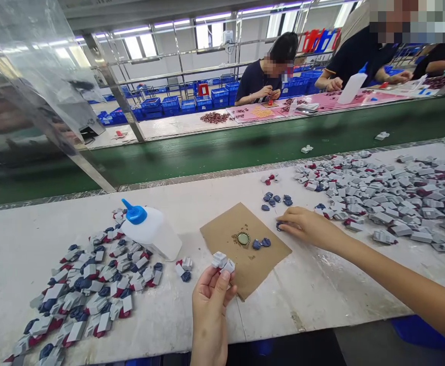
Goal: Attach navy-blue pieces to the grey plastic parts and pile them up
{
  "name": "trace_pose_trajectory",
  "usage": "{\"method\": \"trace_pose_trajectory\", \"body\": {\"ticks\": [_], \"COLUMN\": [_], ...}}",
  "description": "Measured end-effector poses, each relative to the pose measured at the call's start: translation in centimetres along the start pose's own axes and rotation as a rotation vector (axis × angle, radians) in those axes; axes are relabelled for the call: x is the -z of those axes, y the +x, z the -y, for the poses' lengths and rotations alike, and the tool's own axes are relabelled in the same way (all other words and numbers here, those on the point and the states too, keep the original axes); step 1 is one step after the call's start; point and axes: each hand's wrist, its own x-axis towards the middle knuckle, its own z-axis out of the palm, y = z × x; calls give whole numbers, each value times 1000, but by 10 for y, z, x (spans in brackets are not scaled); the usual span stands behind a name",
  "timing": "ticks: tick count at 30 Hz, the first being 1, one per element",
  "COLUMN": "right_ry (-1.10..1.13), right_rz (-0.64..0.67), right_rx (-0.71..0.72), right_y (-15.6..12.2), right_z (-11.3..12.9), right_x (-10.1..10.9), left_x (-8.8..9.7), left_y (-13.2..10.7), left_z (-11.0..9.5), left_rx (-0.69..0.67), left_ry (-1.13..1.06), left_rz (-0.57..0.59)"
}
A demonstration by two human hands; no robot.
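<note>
My left hand (pixel 212 305) is closed on a light grey plastic part (pixel 222 261), thumb pressed against it, just over the near edge of a brown paper square (pixel 222 231). On the paper lie a bottle cap (pixel 243 238) and a pair of dark blue pieces (pixel 261 244). My right hand (pixel 309 226) reaches to the right of the paper, its fingertips pinching a small dark blue piece (pixel 279 225) at the table surface. Several more loose dark blue pieces (pixel 277 198) sit just beyond those fingers. One grey, red and blue assembled part (pixel 185 268) rests left of the paper.
A white squeeze bottle (pixel 152 231) with a blue nozzle leans beside a heap of assembled parts (pixel 93 290) on the left. Grey-and-red parts (pixel 390 195) cover the right. Beyond the green conveyor belt (pixel 207 152), co-workers (pixel 262 81) sit at another table.
</note>
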Motion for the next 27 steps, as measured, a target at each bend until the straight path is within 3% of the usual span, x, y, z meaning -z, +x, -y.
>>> {"method": "trace_pose_trajectory", "body": {"ticks": [6,10,15,22,24,27], "right_ry": [193,343,100,-64,37,373], "right_rz": [62,-28,-91,-22,-56,-112], "right_rx": [-49,21,258,362,333,187], "right_y": [5,11,26,33,32,27], "right_z": [23,58,88,84,86,99], "right_x": [9,5,-10,-17,-12,3], "left_x": [3,3,5,8,8,6], "left_y": [4,7,6,6,6,5], "left_z": [1,2,-3,-7,-7,-8], "left_rx": [-11,-15,5,-24,-27,-51], "left_ry": [-2,-3,12,18,6,-16], "left_rz": [-9,30,84,57,60,67]}}
